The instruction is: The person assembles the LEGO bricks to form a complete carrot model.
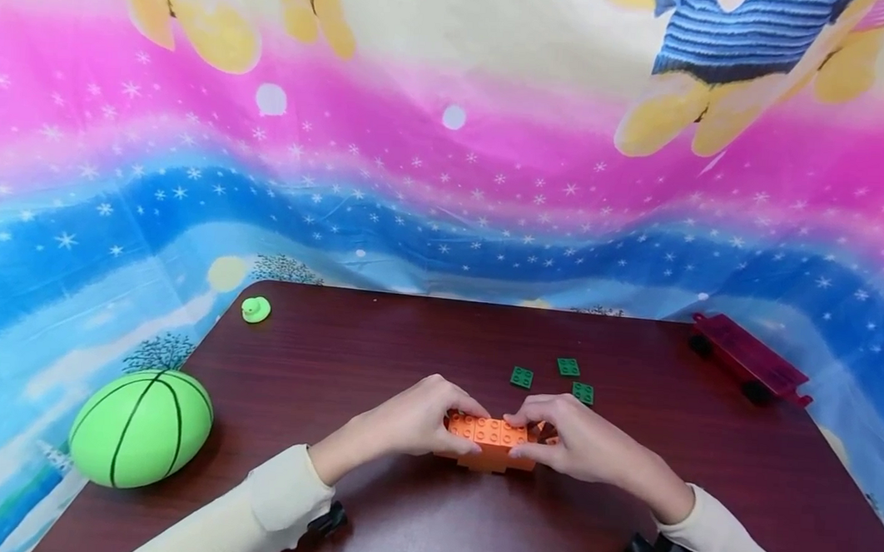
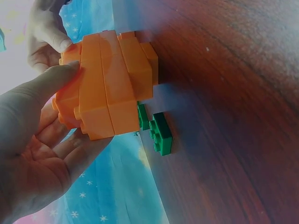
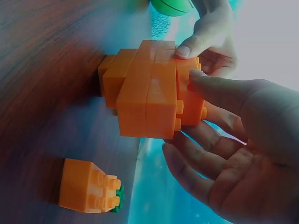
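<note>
A stack of orange toy building bricks (image 1: pixel 488 453), stepped narrower toward its base, stands at the table's near middle. My left hand (image 1: pixel 414 416) grips the top layer from the left, thumb on the near side and fingers behind. From the right, my right hand (image 1: pixel 579 440) pinches the same layer between thumb and fingers. In the left wrist view the stack (image 2: pixel 110 84) shows several layers, its studs facing away from the table. A separate orange brick (image 3: pixel 77 186) lies beside the stack in the right wrist view. My right hand partly hides it in the head view.
Three flat green bricks (image 1: pixel 522 377) lie behind the right hand. A green ball (image 1: pixel 141 429) sits at the left edge, and a small green duck (image 1: pixel 256 309) at the back left corner. A dark red toy wagon (image 1: pixel 751 356) stands back right, before a printed cloth (image 1: pixel 430 225).
</note>
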`<state>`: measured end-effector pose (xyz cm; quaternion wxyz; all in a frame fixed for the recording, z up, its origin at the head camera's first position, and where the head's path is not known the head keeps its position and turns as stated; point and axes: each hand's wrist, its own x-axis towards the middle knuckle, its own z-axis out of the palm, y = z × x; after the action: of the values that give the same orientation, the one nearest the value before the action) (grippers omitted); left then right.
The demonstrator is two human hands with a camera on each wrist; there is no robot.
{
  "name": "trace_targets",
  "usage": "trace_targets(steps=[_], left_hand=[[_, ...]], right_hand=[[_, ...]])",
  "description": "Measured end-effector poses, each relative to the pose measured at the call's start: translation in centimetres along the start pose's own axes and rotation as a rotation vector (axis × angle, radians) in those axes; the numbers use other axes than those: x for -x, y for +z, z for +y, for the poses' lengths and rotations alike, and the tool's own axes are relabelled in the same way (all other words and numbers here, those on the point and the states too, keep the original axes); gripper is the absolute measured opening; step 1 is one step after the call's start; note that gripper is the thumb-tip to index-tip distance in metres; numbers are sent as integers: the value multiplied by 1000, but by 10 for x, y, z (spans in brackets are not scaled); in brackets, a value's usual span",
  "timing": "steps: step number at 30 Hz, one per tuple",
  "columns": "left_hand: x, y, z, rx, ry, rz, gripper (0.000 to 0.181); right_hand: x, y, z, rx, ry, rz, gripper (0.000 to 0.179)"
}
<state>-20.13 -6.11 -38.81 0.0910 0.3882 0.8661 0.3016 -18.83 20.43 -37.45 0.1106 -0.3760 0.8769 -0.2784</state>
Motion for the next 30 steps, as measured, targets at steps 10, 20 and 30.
trace_targets(steps=[10,20,30], left_hand=[[-2,2,0,5,-14,7,32],[3,6,-2,58,-37,11,33],[1,3,-1,44,-53,23,34]], right_hand=[[-2,-4,-3,-3,-2,-29,20],[-5,-4,1,-27,-20,-75,19],[-1,0,2,-23,0,-24,22]])
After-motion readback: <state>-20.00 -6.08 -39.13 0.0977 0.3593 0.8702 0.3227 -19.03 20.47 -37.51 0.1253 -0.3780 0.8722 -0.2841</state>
